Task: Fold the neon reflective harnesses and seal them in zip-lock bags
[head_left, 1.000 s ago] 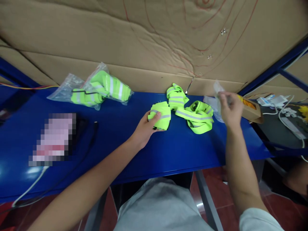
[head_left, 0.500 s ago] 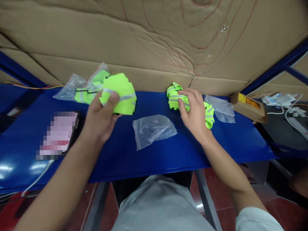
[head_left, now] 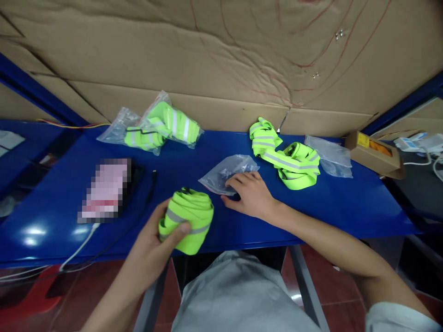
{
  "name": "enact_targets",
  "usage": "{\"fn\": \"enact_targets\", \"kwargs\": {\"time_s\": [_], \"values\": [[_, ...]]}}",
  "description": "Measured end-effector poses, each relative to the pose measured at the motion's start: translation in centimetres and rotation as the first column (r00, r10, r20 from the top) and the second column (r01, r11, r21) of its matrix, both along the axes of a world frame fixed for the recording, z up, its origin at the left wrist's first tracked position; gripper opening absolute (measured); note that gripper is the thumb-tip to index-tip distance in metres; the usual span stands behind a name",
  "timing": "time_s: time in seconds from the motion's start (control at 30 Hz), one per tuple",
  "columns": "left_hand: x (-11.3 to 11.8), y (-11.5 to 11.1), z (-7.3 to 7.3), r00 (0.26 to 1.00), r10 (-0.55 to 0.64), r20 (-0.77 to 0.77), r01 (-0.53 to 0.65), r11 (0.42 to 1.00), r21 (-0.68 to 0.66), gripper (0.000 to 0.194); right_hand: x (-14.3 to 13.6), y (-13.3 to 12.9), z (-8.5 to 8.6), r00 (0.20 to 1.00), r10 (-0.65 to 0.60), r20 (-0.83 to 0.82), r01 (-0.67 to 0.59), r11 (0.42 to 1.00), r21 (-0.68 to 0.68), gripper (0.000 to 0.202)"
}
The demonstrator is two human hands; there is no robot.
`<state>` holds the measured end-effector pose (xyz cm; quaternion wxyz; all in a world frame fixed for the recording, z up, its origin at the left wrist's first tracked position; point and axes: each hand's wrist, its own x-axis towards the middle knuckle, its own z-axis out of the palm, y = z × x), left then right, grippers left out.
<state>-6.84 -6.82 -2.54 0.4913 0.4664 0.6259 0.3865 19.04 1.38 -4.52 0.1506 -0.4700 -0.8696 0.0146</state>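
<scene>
Left hand (head_left: 152,244) clasped a rolled reflective strap (head_left: 194,216), seemingly to prevent unwinding, while the right hand (head_left: 252,196) curled over a clear plastic bag (head_left: 221,171), its grip impossible to tell.

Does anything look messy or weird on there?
Yes, a bit. The loose green strap toward the right looks messy: its loops sprawl, while the green roll in the left hand is wound up. The cardboard behind looks odd too, creased and marked with curvy red lines. I see nothing spilled.
</scene>
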Motion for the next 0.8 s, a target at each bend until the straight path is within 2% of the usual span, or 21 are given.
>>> {"fn": "enact_targets", "kwargs": {"time_s": [0.1, 0.17, 0.23, 0.3, 0.37, 0.43, 0.5, 0.67, 0.8], "values": [[1.3, -1.2, -0.7, 0.985, -0.136, -0.104, 0.139, 0.99, 0.017, 0.069, 0.8, -0.1, 0.0, 0.999, -0.019, -0.031, 0.022, 0.993, 0.112, 0.044], [2.1, -1.8, -1.0, 0.973, -0.195, -0.125, 0.198, 0.98, 0.014, 0.066, 1.0, -0.4, -0.2, 1.0, 0.022, -0.011, -0.02, 0.981, 0.195, 0.034], [2.4, -2.3, -1.2, 0.968, -0.213, -0.136, 0.215, 0.977, 0.005, 0.065, 1.1, -0.4, -0.2, 0.997, 0.077, -0.016, -0.073, 0.978, 0.194, 0.023], [2.4, -2.6, -1.5, 0.97, -0.196, -0.147, 0.198, 0.98, 0.0, 0.066, 1.1, -0.3, -0.2, 0.992, 0.082, -0.096, -0.072, 0.992, 0.1, 0.017], [2.3, -2.8, -1.7, 0.971, -0.177, -0.158, 0.179, 0.984, -0.001, 0.066, 1.2, 0.0, -0.1, 0.97, 0.022, -0.243, -0.039, 0.997, -0.066, 0.008], [2.5, -2.9, -1.6, 0.971, -0.182, -0.154, 0.184, 0.983, -0.005, 0.066, 1.3, 0.3, 0.0, 0.907, -0.054, -0.418, -0.059, 0.966, -0.252, 0.005], [3.1, -3.0, -1.1, 0.972, -0.195, -0.131, 0.197, 0.98, 0.005, 0.065, 1.5, 0.5, 0.0, 0.826, -0.099, -0.555, -0.133, 0.923, -0.362, 0.007], [5.2, -2.9, 0.1, 0.964, -0.265, -0.004, 0.263, 0.958, 0.113, 0.066, 1.6, 0.3, 0.3, 0.735, -0.048, -0.676, -0.223, 0.925, -0.309, 0.009], [5.9, -1.7, -0.3, 0.971, -0.218, -0.093, 0.226, 0.971, 0.079, 0.065, 1.5, -0.2, 1.0, 0.611, -0.098, -0.786, -0.262, 0.911, -0.317, 0.016]]}}
